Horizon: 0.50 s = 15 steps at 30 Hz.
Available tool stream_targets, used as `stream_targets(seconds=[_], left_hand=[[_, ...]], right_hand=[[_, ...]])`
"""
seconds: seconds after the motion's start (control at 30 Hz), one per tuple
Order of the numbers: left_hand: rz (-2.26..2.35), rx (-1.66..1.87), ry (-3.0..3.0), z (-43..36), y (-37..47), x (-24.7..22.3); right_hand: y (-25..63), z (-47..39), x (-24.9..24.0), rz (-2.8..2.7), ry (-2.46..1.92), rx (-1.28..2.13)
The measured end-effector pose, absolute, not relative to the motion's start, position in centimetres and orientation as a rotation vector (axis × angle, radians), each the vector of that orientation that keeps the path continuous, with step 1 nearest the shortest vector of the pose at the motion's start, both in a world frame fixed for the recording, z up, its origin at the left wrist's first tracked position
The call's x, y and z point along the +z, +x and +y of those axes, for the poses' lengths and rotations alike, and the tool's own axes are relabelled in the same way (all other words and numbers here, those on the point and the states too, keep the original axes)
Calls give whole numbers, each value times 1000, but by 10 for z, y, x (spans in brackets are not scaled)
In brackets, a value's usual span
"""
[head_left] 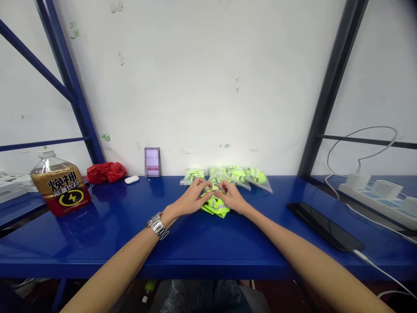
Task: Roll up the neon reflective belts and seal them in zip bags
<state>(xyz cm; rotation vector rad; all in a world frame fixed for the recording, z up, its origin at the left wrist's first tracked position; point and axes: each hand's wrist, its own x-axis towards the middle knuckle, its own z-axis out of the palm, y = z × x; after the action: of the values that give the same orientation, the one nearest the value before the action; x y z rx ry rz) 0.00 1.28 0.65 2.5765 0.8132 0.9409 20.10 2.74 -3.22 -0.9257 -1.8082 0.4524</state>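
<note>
- The cloth (216,208), bright yellow-green with pale grey bands, lies bunched on the blue surface (137,234), straight in front of the person and between the two hands.
- The left hand (192,198) grips the cloth from its left side, fingers arched over the upper part and thumb pressed on the near side.
- The right hand (233,198) grips it from the other side, its bent fingers and thumb pinching the upper right; the exact fingertip contact is too small to make out.
- The cloth looks light and soft, so it should give under little force and probably cannot break (creasing seems the worst it could suffer).
- The grey bands may be smoother and a bit stiffer than the rest; plain fabric likely offers the surer pinch.
- A loose bundle like this would probably spring open if held at one point, so taking it from both sides, thumbs near and fingers over the top, seems soundest.
- The lower edge fans out free toward the person and looks the easiest part to pick up.
- Just beyond the hands, clear bags (256,175) hold similar green bundles; their thin film is probably slippery, best taken by a flat corner.
</note>
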Motion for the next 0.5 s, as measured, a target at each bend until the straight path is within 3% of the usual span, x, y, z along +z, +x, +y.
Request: stream_targets(seconds=[0.13, 0.27, 0.5], left_hand=[[732, 797, 2259, 21, -10, 5], [701, 876, 2171, 21, -8, 3], [748, 1100, 2143, 20, 9, -9]], right_hand=[[203, 23, -30, -1653, -835, 744], [199, 16, -27, -1473, -779, 1001], [193, 9, -27, -1567, -843, 832]])
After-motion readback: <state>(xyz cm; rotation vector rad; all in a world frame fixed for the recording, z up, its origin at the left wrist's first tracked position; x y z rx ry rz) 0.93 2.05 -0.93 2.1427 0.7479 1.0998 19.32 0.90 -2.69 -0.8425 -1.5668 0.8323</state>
